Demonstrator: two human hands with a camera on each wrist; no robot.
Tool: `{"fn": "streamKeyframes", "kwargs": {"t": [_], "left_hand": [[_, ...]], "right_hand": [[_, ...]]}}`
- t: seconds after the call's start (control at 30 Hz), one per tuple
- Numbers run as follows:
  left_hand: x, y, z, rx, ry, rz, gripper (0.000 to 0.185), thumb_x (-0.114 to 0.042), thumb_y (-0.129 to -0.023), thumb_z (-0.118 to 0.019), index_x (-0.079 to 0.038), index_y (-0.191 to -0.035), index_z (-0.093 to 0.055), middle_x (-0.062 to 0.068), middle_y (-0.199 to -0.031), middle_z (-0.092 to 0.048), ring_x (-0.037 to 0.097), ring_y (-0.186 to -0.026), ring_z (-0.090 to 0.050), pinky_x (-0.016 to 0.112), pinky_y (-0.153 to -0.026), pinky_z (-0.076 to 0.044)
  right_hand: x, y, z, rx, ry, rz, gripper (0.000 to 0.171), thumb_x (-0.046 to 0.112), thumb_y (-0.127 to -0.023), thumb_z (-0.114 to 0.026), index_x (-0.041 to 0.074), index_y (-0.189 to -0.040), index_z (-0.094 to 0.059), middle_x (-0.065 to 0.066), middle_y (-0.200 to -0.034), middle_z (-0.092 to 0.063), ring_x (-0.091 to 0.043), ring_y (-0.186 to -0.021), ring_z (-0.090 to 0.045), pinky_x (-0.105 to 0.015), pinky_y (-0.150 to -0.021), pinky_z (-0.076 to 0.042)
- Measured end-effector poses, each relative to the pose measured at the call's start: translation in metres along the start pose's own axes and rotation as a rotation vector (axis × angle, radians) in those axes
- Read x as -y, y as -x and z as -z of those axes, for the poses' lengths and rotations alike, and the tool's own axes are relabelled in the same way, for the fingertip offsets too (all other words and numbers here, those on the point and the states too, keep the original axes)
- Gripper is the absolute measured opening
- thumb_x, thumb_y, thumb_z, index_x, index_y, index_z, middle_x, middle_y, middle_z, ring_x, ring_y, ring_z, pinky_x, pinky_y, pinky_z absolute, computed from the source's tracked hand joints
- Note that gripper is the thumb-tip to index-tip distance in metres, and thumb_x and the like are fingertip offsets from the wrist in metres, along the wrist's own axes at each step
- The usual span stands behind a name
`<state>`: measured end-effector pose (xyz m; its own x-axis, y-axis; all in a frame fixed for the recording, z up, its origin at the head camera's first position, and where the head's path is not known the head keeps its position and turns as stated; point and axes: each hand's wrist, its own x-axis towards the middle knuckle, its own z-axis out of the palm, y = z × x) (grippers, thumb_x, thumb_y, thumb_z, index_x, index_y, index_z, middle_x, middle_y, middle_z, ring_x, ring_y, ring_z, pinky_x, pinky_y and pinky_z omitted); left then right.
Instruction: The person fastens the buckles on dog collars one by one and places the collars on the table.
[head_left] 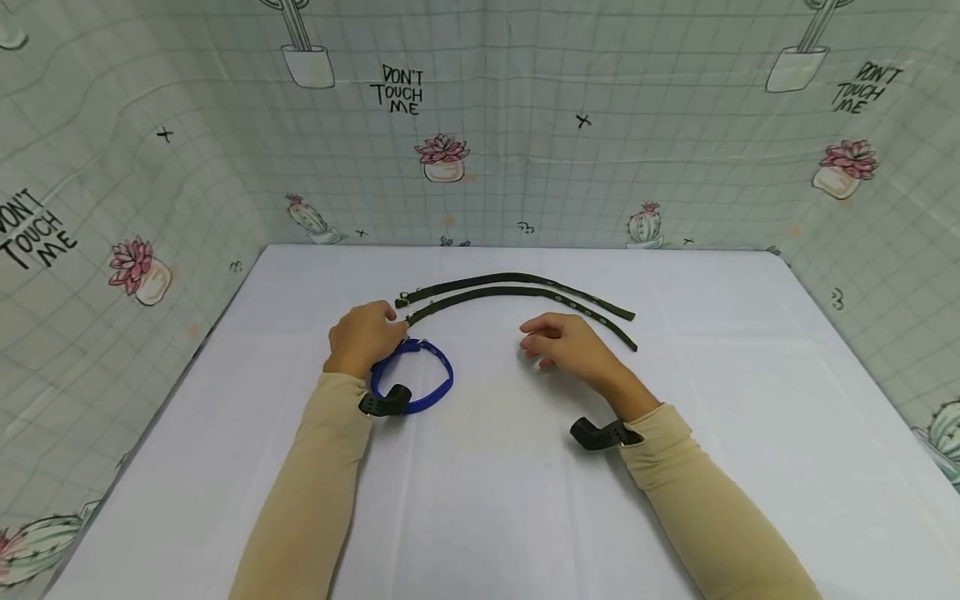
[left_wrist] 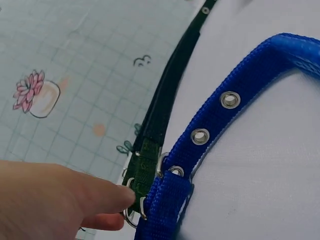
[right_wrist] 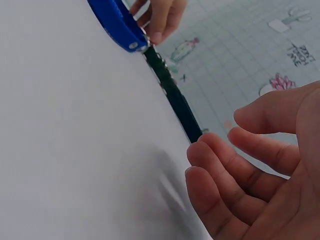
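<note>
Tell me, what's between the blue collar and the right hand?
Nothing: in the head view, only bare white table lies between the blue collar and the right hand.

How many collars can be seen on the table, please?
3. Two dark green collars lie stretched out across the table, one behind the other. A blue collar, closed in a loop, lies by the left hand. Nothing seems hidden.

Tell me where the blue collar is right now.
In the head view the blue collar lies looped on the white table, left of centre, by the left hand, just before the two dark green straps.
</note>
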<state>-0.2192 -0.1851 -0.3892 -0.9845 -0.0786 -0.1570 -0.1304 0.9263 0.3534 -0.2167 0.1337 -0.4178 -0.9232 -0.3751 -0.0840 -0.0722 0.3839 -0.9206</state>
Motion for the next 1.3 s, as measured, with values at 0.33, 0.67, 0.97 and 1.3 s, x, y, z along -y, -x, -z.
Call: {"fn": "streamKeyframes", "kwargs": {"t": [0.33,0.67,0.97,1.3], "left_hand": [[-0.014,-0.006,-0.002,0.005,-0.118,-0.046,0.036,-0.028,-0.099,-0.054,-0.009,-0.127,-0.067,0.017,-0.121,-0.066,0.037,-0.105,-0.061,0.054,-0.087,-0.048],[-0.013,-0.01,-0.008,-0.075,-0.104,-0.044,0.034,-0.023,-0.095,-0.058,-0.014,-0.126,-0.07,0.017,-0.119,-0.066,0.04,-0.104,-0.062,0.055,-0.084,-0.05],[-0.008,-0.008,-0.013,-0.117,-0.049,-0.042,0.029,-0.024,-0.096,-0.058,-0.014,-0.118,-0.074,0.017,-0.12,-0.067,0.039,-0.104,-0.062,0.056,-0.081,-0.05],[-0.001,-0.012,-0.017,-0.186,0.009,-0.063,0.028,-0.026,-0.098,-0.056,-0.016,-0.116,-0.074,0.016,-0.117,-0.07,0.035,-0.083,-0.065,0.051,-0.07,-0.052]], "right_hand": [[-0.016,0.015,0.038,-0.18,0.205,0.018,0.032,0.019,-0.098,-0.064,0.001,-0.124,-0.066,-0.015,-0.1,-0.072,-0.025,-0.085,-0.068,-0.035,-0.071,-0.053],[-0.037,0.022,0.078,-0.477,0.444,-0.021,0.03,0.015,-0.094,-0.063,-0.002,-0.117,-0.069,-0.019,-0.104,-0.066,-0.032,-0.092,-0.059,-0.044,-0.08,-0.046],[-0.053,0.025,0.074,-0.453,0.542,-0.156,0.035,0.02,-0.092,-0.065,-0.004,-0.117,-0.07,-0.021,-0.107,-0.067,-0.036,-0.1,-0.061,-0.05,-0.085,-0.048],[-0.055,0.027,0.075,-0.494,0.529,-0.133,0.023,0.017,-0.092,-0.065,0.002,-0.107,-0.075,-0.02,-0.107,-0.07,-0.037,-0.103,-0.062,-0.052,-0.087,-0.048]]}}
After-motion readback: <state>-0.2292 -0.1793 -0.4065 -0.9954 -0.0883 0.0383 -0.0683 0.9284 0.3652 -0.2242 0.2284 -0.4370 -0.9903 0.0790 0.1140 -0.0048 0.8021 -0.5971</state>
